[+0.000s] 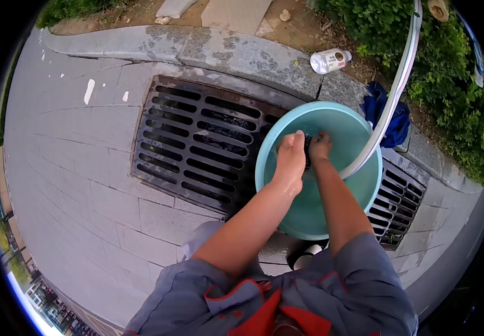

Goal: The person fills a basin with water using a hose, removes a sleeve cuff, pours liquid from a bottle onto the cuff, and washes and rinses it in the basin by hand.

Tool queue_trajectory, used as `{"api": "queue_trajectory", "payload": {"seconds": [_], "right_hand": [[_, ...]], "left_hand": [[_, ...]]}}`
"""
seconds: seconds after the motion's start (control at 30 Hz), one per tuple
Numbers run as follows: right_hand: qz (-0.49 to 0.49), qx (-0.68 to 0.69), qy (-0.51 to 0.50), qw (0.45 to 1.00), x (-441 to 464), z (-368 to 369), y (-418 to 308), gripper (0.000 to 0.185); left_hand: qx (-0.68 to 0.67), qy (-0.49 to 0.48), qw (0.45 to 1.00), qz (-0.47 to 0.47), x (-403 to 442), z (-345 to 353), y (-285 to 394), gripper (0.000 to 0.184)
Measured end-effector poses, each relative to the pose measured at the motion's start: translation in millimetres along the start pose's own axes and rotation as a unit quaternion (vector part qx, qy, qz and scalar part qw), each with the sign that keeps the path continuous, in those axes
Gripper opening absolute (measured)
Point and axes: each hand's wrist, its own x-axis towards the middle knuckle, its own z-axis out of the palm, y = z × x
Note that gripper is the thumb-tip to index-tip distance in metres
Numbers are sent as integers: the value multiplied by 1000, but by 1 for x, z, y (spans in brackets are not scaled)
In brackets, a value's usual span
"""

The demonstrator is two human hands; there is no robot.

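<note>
Both my hands are inside a light turquoise basin point(265, 137) with water in it. Between them is a dark, black-looking object point(308, 152), mostly covered by the hands, so I cannot make out its kind. My left hand point(291, 158) is closed against the object's left side, thumb upward and fingers largely hidden; its wrist looks wet. On the other side, my right hand point(321, 147) has its fingers curled onto the same object. A whitish hose point(390, 106) comes down from the upper right into the basin, passing close to my right forearm.
The basin stands over metal drain grates point(197, 140) point(396, 201) beside a stone curb point(225, 53). A clear labelled bottle point(330, 60) lies on its side by the curb. Dark blue cloth point(396, 120) is bunched behind the hose. Green bushes point(449, 106) line the right.
</note>
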Motion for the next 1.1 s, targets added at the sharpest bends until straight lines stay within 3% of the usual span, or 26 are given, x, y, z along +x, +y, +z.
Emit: {"api": "queue_trajectory", "payload": {"seconds": [0.03, 0.07, 0.13, 0.17, 0.23, 0.3, 0.33, 0.43, 0.53, 0.6, 0.63, 0.67, 0.73, 0.77, 0.8, 0.9, 0.93, 1.0, 1.03, 1.07, 1.1], "right_hand": [[81, -46, -25, 995, -8, -7, -5, 47], [131, -74, 3, 989, -20, 0, -6, 47], [79, -123, -212, 966, -24, 15, 17, 41], [-60, -135, -322, 935, -19, 26, 33, 42], [1, -204, -375, 904, -2, 12, 26, 40], [128, -140, -203, 961, -4, 6, 24, 34], [187, -104, -110, 971, -1, 4, 23, 31], [139, 87, -221, 961, -13, -3, -1, 19], [48, 131, -257, 956, -36, -66, -69, 19], [-244, 46, -218, 944, -58, -115, -99, 26], [-337, 20, -193, 921, -70, -140, -112, 27], [-427, -7, -167, 889, -84, -165, -125, 29], [-547, -57, -119, 827, -116, -209, -150, 34], [-555, -31, -114, 824, -129, -216, -152, 35], [-560, -3, -111, 821, -143, -218, -154, 37], [-525, 71, -119, 840, -162, -197, -157, 45], [-499, 47, -72, 862, -161, -185, -161, 34], [-471, 74, -77, 876, -135, -166, -155, 21], [-438, 58, -19, 897, -112, -157, -154, 24], [-317, 20, -28, 948, -87, -153, -150, 28], [-196, 61, -21, 978, -69, -150, -152, 32]], "left_hand": [[-21, 9, 999, 34, -2, 1, -2, 49], [-21, 22, 999, 18, 0, -1, -6, 48], [-30, 48, 998, -12, 9, -7, -11, 46], [-39, 61, 997, -35, 12, -11, -15, 45], [-37, 67, 996, -55, 18, -15, -21, 44], [-50, 64, 995, -62, 15, -13, -21, 42], [-42, 55, 995, -74, 18, -16, -24, 51], [-77, 83, 984, -141, 24, -13, -28, 64], [-148, 67, 975, -152, 34, -10, -31, 72], [-205, 80, 953, -207, 22, -5, -9, 69], [-233, 83, 940, -234, 19, -2, 1, 68], [-320, -56, 928, -183, 54, -15, -33, 66], [-295, -94, 931, -193, 40, -6, -12, 61], [-282, -111, 933, -197, 35, -4, -5, 59], [-283, -241, 899, -230, 36, -7, -6, 52], [-257, -258, 911, -192, 4, -1, 2, 46], [-263, -286, 897, -209, 7, -1, -3, 44], [-337, -395, 849, -93, 59, -2, -60, 40], [-373, -441, 816, -35, 73, -4, -81, 38], [-318, -229, 909, -141, 26, 3, -30, 32], [-257, -131, 946, -145, 29, 11, -26, 30]]}}
